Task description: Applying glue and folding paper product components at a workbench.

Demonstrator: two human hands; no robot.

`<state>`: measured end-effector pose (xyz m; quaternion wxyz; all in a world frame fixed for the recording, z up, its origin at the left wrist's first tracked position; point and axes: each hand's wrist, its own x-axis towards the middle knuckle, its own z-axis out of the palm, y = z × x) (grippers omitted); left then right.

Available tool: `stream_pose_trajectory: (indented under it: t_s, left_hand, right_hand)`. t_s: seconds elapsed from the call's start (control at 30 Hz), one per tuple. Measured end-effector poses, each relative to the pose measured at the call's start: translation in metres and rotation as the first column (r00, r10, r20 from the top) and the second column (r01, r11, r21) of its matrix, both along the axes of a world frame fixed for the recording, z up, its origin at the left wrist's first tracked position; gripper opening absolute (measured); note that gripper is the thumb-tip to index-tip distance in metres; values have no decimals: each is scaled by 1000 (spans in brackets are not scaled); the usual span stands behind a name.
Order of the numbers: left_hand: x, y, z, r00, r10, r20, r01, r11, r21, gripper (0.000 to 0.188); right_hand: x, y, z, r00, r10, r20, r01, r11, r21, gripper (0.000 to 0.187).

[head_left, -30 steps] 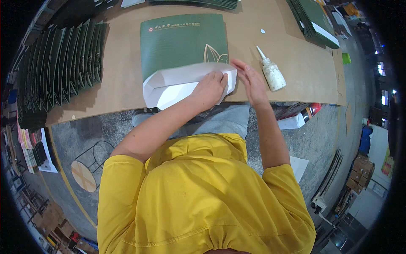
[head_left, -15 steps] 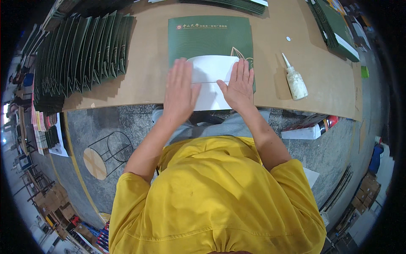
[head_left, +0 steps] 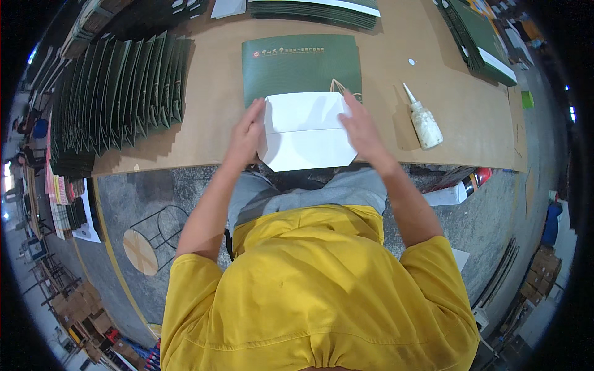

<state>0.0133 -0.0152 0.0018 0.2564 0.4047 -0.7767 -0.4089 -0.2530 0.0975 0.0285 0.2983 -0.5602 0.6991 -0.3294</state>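
Note:
A flat green paper bag (head_left: 297, 71) with gold print lies in front of me, its top edge away from me. Its white folded bottom (head_left: 307, 148), creased across the middle and cut off at the near corners, reaches past the table's near edge. My left hand (head_left: 246, 135) grips the left side of this white part, fingers along the edge. On the opposite side my right hand (head_left: 364, 131) grips the right edge, some fingertips hidden. To the right lies a squeeze bottle (head_left: 427, 127) with a thin nozzle and whitish contents.
Many folded green bags (head_left: 124, 96) stand fanned at the table's left. A green stack (head_left: 315, 13) lies at the far side, another (head_left: 486, 46) at the far right. A stool (head_left: 142, 250) lies tipped on the floor at left. The brown tabletop (head_left: 213, 68) ends close to my lap.
My hands have gone from lying flat on the white bottom to its two side edges. The near flap now shows whole, and the bag sits slightly nearer me in view.

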Motion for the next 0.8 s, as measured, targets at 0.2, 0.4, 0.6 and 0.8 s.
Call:
stream_pose_trajectory:
  t_s: [0.2,0.4,0.6,0.8]
  left_hand:
    - [8,-26,41,934,-96,343,207,930,-304,37]
    - [-10,-59,48,837,-222,500,220,973,64,30]
    - [-18,-62,43,676,-366,640,411,907,85,23]
    - [-15,-8,48,647,-27,762,579,669,-467,21]
  right_hand:
    - [-53,-21,26,966,174,-192,-147,978,146,38]
    - [-56,-56,34,841,403,-361,-289,898,331,24]
    - [-42,-43,28,668,454,-589,-348,891,292,16]
    - [-16,-11,17,455,314,-833,-437,894,98,15]
